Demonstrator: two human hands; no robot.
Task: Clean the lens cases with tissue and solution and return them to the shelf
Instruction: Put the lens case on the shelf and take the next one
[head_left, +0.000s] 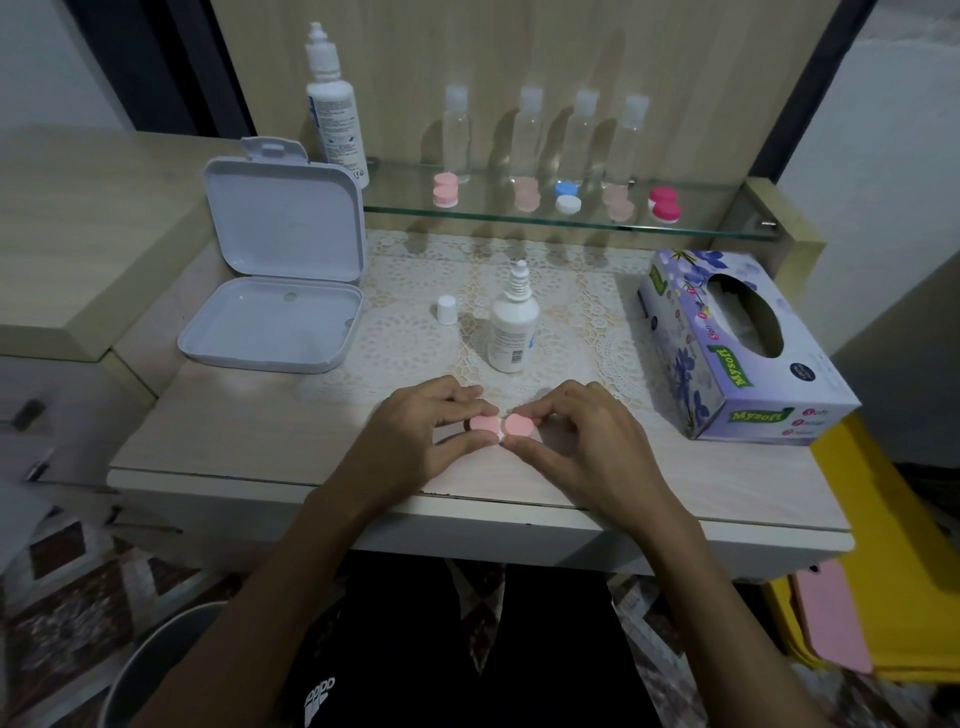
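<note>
Both forearms reach forward over the near edge of the table (218, 447), with the wrists angled inward so the two hands meet at the middle. The left hand (415, 431) has its fingers curled, and thumb and fingertips pinch the left cap of a pink lens case (501, 425). The right hand (576, 441) mirrors it, its fingers bent and pinching the right cap. The case lies flat between the two hands, low over the tabletop; whether it touches the surface cannot be told.

Just beyond the fingertips stands an uncapped solution bottle (513, 325) on a lace mat (395, 332), with its white cap (447, 309) beyond the left hand. Beyond and to the right of the right hand lies a tissue box (727, 353). Beyond and to the left of the left hand sits an open white hinged box (275, 280). Well beyond both hands, a glass shelf (717, 218) carries more lens cases: pink (444, 190), pale pink (525, 193), blue and white (567, 196), beige (618, 202) and magenta (665, 203).
</note>
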